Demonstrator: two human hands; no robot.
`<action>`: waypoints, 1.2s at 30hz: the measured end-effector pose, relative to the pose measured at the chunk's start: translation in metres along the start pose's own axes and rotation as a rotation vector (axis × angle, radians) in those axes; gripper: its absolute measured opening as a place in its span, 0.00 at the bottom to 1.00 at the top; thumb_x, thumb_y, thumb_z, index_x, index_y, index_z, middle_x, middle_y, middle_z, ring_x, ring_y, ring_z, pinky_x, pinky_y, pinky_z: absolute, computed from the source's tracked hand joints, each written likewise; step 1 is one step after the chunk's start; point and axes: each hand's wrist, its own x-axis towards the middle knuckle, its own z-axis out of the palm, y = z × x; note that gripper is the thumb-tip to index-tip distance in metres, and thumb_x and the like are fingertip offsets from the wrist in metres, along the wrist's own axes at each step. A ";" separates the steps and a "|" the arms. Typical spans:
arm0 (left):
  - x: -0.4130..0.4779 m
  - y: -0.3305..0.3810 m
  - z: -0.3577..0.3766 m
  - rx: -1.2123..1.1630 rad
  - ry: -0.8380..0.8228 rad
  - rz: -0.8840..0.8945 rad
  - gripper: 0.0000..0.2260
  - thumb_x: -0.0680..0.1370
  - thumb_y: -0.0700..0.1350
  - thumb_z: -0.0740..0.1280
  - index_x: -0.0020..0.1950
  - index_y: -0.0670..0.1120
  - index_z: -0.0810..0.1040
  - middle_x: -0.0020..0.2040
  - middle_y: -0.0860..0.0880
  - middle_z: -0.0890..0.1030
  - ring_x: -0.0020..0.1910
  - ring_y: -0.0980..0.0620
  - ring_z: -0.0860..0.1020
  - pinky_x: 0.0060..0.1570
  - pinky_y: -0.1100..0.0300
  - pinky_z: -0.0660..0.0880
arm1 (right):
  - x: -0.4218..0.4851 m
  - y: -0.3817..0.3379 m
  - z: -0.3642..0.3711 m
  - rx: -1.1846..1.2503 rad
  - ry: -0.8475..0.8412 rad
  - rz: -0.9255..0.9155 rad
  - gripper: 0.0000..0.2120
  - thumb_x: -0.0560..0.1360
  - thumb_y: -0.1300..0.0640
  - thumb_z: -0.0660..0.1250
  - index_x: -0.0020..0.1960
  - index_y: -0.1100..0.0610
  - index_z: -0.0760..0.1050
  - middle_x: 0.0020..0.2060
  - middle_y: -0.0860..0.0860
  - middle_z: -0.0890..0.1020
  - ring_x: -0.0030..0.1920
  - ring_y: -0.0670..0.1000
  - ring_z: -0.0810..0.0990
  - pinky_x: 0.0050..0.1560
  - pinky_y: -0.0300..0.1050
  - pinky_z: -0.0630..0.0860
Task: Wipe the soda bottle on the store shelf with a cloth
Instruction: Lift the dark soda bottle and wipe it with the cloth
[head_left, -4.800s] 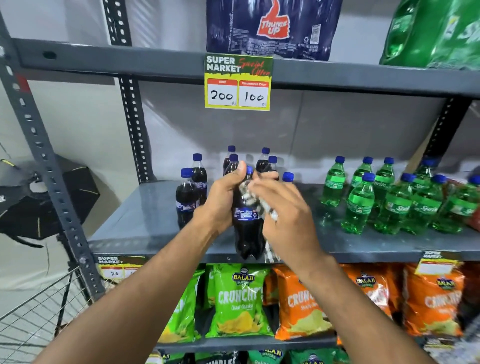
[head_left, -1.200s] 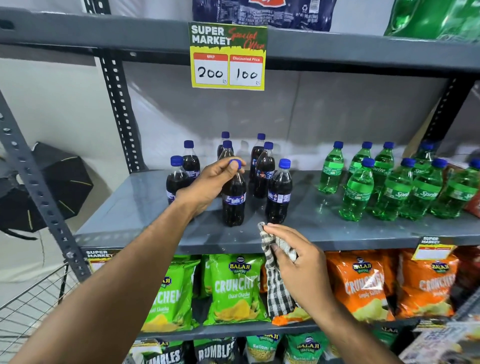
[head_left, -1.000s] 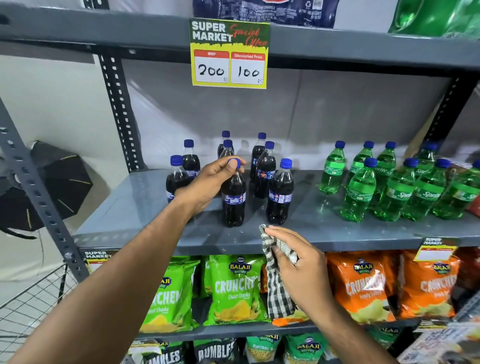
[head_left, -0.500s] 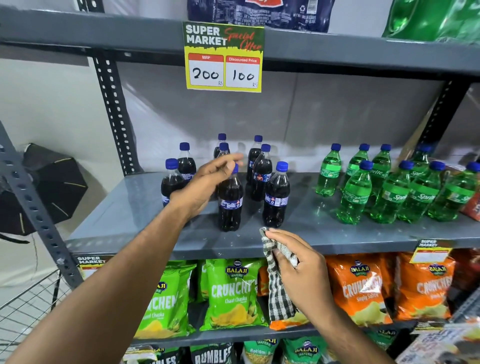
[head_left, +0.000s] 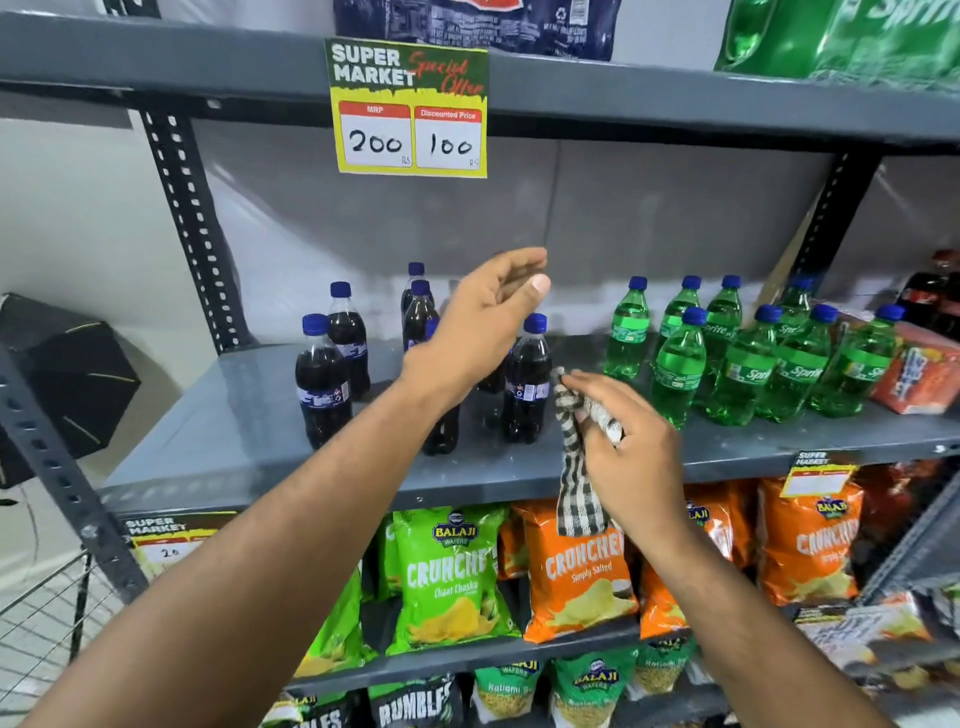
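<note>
Several dark cola bottles with blue caps stand on the grey shelf. The front one is mostly hidden behind my left wrist. Another cola bottle stands just right of it. My left hand hovers above the bottles with fingers loosely spread, holding nothing. My right hand is at the shelf's front edge, shut on a black-and-white checked cloth that hangs down. The cloth's top is close beside the right cola bottle.
Several green Sprite bottles fill the shelf's right half. A yellow price sign hangs from the shelf above. Crisp bags line the lower shelf. A perforated upright post stands left, a wire basket at bottom left.
My left hand has let go of the front cola bottle's cap and lifted up and right. My right hand with the cloth has risen towards the bottles.
</note>
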 end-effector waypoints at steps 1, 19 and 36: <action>0.000 -0.006 0.004 0.012 0.001 -0.028 0.16 0.82 0.39 0.64 0.70 0.40 0.72 0.67 0.45 0.77 0.62 0.57 0.76 0.61 0.67 0.71 | 0.006 0.003 -0.002 -0.012 0.008 -0.011 0.29 0.70 0.80 0.67 0.64 0.56 0.82 0.60 0.44 0.82 0.64 0.31 0.74 0.68 0.28 0.67; -0.005 -0.075 0.038 0.018 0.186 -0.316 0.07 0.80 0.52 0.67 0.55 0.56 0.83 0.54 0.59 0.86 0.58 0.63 0.80 0.52 0.72 0.73 | 0.043 0.079 -0.036 0.102 -0.079 -0.039 0.24 0.73 0.76 0.69 0.63 0.55 0.82 0.57 0.42 0.81 0.61 0.29 0.74 0.65 0.26 0.67; -0.015 -0.016 0.055 -0.581 0.086 -0.264 0.11 0.82 0.44 0.62 0.55 0.39 0.80 0.53 0.43 0.85 0.54 0.46 0.83 0.57 0.50 0.79 | 0.065 0.026 -0.064 -0.055 -0.030 -0.335 0.28 0.65 0.80 0.67 0.61 0.61 0.82 0.55 0.55 0.82 0.57 0.58 0.79 0.64 0.49 0.75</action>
